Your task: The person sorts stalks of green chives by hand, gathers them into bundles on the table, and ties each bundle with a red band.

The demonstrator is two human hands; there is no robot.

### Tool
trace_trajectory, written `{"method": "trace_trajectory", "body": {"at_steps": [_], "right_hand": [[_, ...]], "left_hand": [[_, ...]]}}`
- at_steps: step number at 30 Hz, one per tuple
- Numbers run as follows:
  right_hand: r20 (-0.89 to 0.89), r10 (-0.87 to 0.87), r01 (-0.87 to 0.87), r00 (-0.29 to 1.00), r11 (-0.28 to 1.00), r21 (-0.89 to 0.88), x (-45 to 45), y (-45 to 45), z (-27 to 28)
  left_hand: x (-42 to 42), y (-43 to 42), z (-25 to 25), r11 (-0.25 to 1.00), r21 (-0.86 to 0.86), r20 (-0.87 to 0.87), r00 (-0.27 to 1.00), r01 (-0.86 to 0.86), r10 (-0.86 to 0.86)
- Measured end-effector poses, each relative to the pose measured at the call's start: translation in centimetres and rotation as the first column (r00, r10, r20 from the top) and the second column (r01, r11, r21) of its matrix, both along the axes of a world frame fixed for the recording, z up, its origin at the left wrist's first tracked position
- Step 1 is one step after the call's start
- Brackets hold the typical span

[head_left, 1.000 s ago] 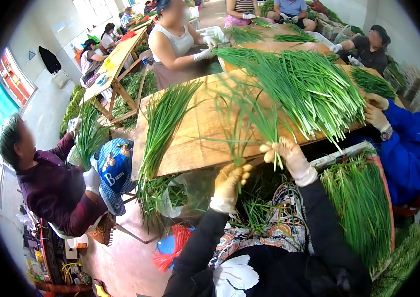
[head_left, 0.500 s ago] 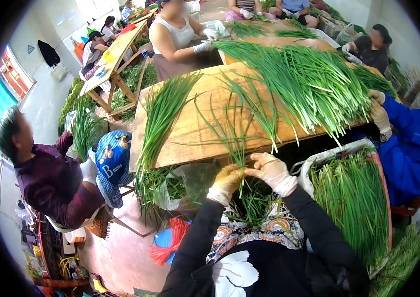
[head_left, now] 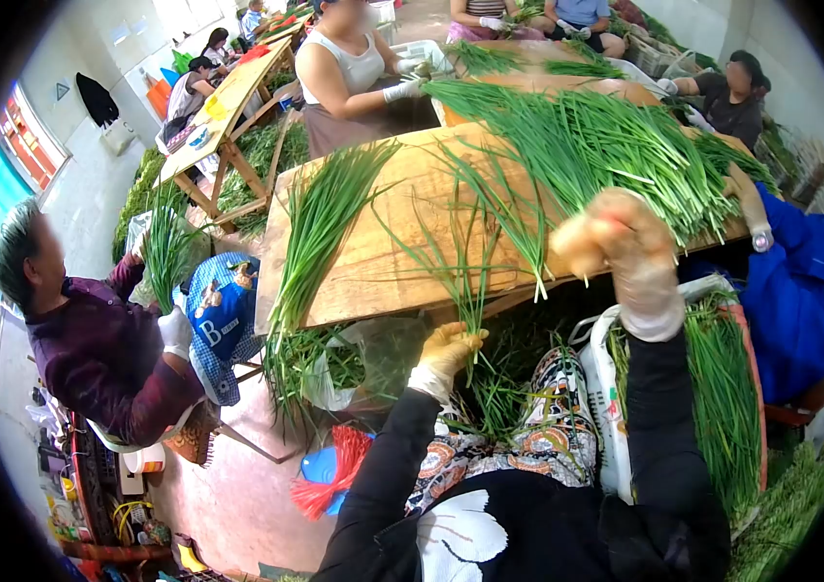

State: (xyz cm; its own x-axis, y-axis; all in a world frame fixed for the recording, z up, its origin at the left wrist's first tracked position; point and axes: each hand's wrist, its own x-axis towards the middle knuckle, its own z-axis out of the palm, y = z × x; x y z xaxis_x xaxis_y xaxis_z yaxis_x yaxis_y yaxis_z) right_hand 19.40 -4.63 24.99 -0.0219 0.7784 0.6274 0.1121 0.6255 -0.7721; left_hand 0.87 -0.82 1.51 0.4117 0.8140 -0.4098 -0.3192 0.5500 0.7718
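Observation:
My left hand [head_left: 449, 353], in a stained glove, is closed around a thin bunch of garlic chives [head_left: 468, 286] at the near table edge. Their pale ends poke out below the fist and the leaves fan out over the wooden table [head_left: 388, 267]. My right hand [head_left: 626, 252], gloved too, is raised above the table edge, close to the big chive pile [head_left: 577, 145]. Motion blurs its curled fingers; whether anything is in them I cannot tell. Between my hands and that pile lies a small loose strand group [head_left: 509, 209]. A neat chive bundle [head_left: 329, 223] lies at the table's left.
A white crate [head_left: 727, 388] full of chives stands at my right. Red ties [head_left: 334, 470] lie on a blue stool near my left forearm. A co-worker in a blue jacket [head_left: 800, 291] is close on the right; another in dark purple [head_left: 106, 339] sits left, holding chives.
My right hand has left the bunch, moving up and right toward the big pile. My left hand keeps hold of the chives. The blue-jacketed co-worker's hands have shifted.

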Motion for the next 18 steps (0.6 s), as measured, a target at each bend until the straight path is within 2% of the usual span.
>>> {"method": "trace_trajectory", "body": {"at_steps": [1,2,3,4,5,6,7,9,12,15,17,18], "right_hand": [[-0.048,0.057,-0.06,0.997,0.997,-0.057,0.8,-1.3,1.2],[-0.036,0.218,-0.22,0.975,0.973,-0.065,1.7,-2.2,1.6],[0.034,0.378,-0.38,0.925,0.921,0.085,1.9,-1.4,0.5],[0.207,0.285,-0.245,0.936,0.949,-0.2,2.2,-1.3,-0.4],[0.394,0.234,-0.044,0.889,0.9,-0.435,2.3,-1.2,-1.7],[0.642,0.082,0.122,0.762,0.956,-0.267,1.9,-0.3,-4.4],[0.817,-0.095,0.239,0.569,0.97,-0.054,1.3,0.8,-7.6],[0.956,-0.275,0.282,0.105,0.93,0.236,-0.2,2.8,-12.0],[0.842,-0.537,0.235,-0.053,0.813,0.533,-0.3,6.3,-18.1],[0.954,-0.298,0.118,-0.025,0.947,0.299,0.7,6.4,-17.1],[0.995,0.005,0.095,0.103,0.995,-0.015,1.2,6.1,-14.4],[0.95,0.02,0.079,0.313,0.996,-0.047,2.1,6.3,-13.8]], "left_hand": [[0.0,0.0,0.1,0.999,-0.011,0.054,0.998,0.03,-0.029],[0.0,-0.1,0.1,0.998,-0.02,0.108,0.993,0.059,-0.057],[0.0,-0.1,0.2,0.998,-0.018,0.11,0.992,0.058,-0.056],[-0.2,-0.2,0.4,0.993,-0.027,0.227,0.968,0.116,-0.107],[-0.3,-0.2,0.7,0.985,-0.026,0.341,0.928,0.17,-0.151],[-0.5,-0.3,1.1,0.979,-0.012,0.398,0.899,0.203,-0.181],[-0.5,-0.3,1.5,0.981,-0.006,0.395,0.902,0.193,-0.175],[-0.3,-0.4,2.1,0.981,-0.011,0.438,0.883,0.194,-0.17],[-0.8,0.0,3.8,0.972,0.084,0.497,0.836,0.221,-0.233],[-1.9,0.5,4.9,0.975,0.126,0.533,0.816,0.186,-0.224],[-2.9,0.7,5.0,0.986,0.081,0.518,0.839,0.143,-0.164],[-3.0,0.8,4.2,0.988,0.079,0.517,0.842,0.132,-0.154]]}}
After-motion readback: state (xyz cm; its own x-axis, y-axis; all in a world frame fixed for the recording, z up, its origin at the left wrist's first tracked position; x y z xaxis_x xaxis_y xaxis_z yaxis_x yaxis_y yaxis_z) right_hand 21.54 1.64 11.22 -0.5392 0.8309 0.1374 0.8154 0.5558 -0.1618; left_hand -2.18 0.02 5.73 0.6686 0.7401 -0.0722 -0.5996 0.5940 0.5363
